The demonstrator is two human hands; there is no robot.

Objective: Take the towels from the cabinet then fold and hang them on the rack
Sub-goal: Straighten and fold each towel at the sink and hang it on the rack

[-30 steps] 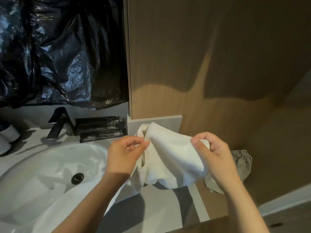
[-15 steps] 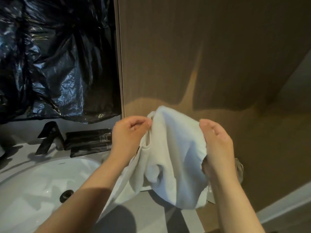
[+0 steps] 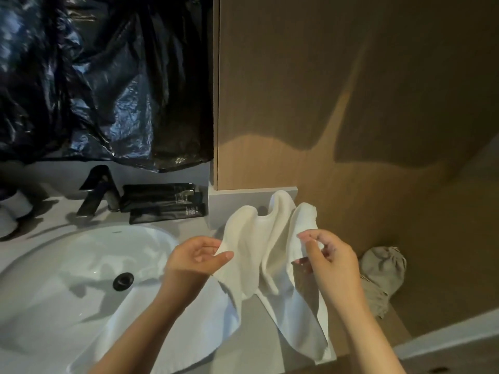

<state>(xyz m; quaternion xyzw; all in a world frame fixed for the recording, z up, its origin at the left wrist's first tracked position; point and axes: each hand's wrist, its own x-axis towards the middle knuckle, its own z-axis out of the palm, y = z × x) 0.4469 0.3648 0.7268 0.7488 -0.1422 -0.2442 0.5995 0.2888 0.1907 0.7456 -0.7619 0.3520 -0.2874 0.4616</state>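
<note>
Right of the sink a wood panel fills the wall, and above the sink hangs crumpled black plastic sheeting. The grey worktop runs right from the sink's rim. The white towel is just right of the sink, held up in loose folds. Its lower end trails onto the worktop and over the sink's near rim. Half a second ago I had it bunched higher against the panel; now it is lower and the hands are wider apart, so it is opening out. My left hand pinches one edge between thumb and fingers, and my right hand pinches the other edge. I judge I'm finding corners for the first fold; I see no rack. Farther right of the sink sits a grey cloth bag
</note>
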